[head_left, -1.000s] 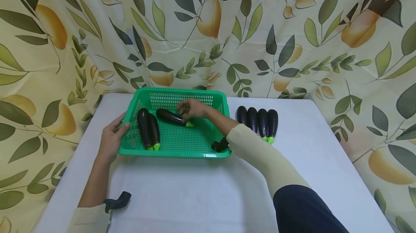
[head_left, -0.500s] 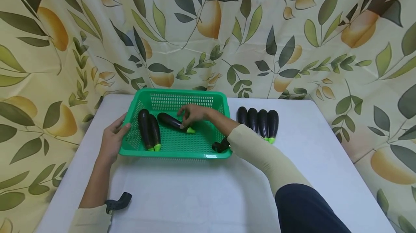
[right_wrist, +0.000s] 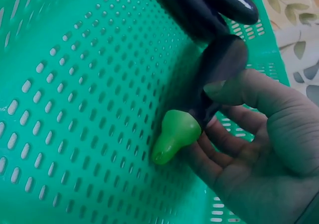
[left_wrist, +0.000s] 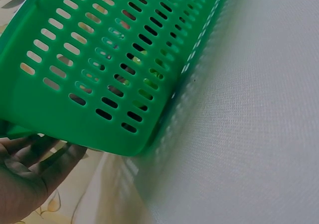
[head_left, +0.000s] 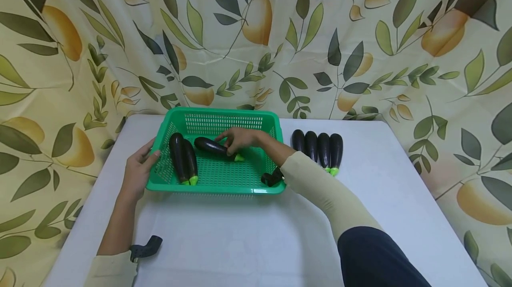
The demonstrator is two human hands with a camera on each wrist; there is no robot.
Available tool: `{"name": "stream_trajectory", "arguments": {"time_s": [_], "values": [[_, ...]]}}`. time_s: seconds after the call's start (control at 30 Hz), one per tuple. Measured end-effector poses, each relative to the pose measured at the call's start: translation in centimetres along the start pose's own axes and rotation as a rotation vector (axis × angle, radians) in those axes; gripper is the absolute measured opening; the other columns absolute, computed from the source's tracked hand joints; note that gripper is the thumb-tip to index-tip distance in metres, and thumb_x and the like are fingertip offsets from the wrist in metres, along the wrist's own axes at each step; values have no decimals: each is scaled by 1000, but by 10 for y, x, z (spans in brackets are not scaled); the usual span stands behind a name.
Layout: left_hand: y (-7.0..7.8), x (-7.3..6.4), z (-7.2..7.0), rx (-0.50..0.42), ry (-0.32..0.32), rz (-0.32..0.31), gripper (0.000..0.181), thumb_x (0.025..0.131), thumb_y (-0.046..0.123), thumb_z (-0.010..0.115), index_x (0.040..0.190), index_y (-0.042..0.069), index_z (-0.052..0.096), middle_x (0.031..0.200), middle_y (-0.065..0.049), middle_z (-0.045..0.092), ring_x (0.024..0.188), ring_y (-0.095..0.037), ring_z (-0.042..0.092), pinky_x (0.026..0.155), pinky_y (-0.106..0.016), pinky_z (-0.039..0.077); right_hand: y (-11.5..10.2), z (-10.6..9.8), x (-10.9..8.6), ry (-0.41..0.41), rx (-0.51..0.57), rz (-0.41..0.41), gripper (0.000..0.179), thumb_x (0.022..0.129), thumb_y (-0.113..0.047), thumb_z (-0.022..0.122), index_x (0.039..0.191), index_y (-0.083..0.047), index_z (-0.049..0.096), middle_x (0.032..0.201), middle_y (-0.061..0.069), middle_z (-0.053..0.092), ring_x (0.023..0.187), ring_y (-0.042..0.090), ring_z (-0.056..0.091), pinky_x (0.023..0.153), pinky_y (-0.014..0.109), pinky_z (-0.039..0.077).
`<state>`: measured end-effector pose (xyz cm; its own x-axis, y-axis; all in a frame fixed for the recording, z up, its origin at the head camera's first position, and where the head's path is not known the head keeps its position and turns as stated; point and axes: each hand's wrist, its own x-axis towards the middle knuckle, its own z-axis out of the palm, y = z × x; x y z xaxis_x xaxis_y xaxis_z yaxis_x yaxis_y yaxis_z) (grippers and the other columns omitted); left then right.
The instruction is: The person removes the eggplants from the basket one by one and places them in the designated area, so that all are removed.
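Note:
A green perforated plastic basket [head_left: 216, 189] stands on the white table. My left hand [head_left: 138, 169] grips its left rim, thumb on top; in the left wrist view the fingers [left_wrist: 62, 167] curl under the basket's edge. Inside the basket, my right hand [head_left: 243, 139] pinches a dark purple eggplant [head_left: 210, 145] close to its green stem end. The right wrist view has the thumb [right_wrist: 234, 90] on one side of that eggplant and the other fingers beneath. Two more eggplants [head_left: 183, 158] lie side by side along the basket's left part, stems toward me.
Several eggplants [head_left: 316, 148] lie in a tight row on the table [head_left: 384, 189], right of the basket. A curtain [head_left: 248, 78] printed with fruit and leaves hangs behind the table. A black wrist-camera mount [head_left: 272, 178] overlaps the basket's right front corner.
The eggplant under my right hand has shifted slightly to the right and turned a little, and the fingers now close around it. My left hand has stayed on the basket rim.

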<state>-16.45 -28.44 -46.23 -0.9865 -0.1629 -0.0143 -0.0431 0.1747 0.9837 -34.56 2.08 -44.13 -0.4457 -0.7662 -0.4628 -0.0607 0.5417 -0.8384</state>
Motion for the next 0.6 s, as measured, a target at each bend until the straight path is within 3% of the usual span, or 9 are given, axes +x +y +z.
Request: {"name": "stream_trajectory", "arguments": {"time_s": [0.2, 0.37, 0.6], "values": [[-1, 0, 0, -1, -3, 2, 57, 112, 28, 54, 162, 7, 39, 152, -27, 50, 102, 4, 64, 82, -16, 54, 1, -2, -1, 11, 6, 6, 72, 90, 10, 67, 157, -1, 44, 135, 21, 58, 109, 26, 60, 87, 34, 56], [-1, 1, 0, 5, -4, 3, 57, 112, 28, 54, 163, 7, 38, 153, -27, 50, 101, 5, 63, 81, -16, 55, -2, -2, -2, 15, 42, 5, 72, 91, 12, 64, 158, -2, 43, 138, 22, 56, 113, 28, 59, 86, 35, 55], [-1, 1, -1, 5, -3, 7, 56, 112, 28, 54, 163, 8, 39, 152, -26, 51, 102, 3, 64, 82, -16, 55, -3, -1, -2, -9, 101, 23, 107, 89, 17, 64, 171, -30, 13, 153, 25, 41, 131, 33, 50, 91, 43, 57]]}}
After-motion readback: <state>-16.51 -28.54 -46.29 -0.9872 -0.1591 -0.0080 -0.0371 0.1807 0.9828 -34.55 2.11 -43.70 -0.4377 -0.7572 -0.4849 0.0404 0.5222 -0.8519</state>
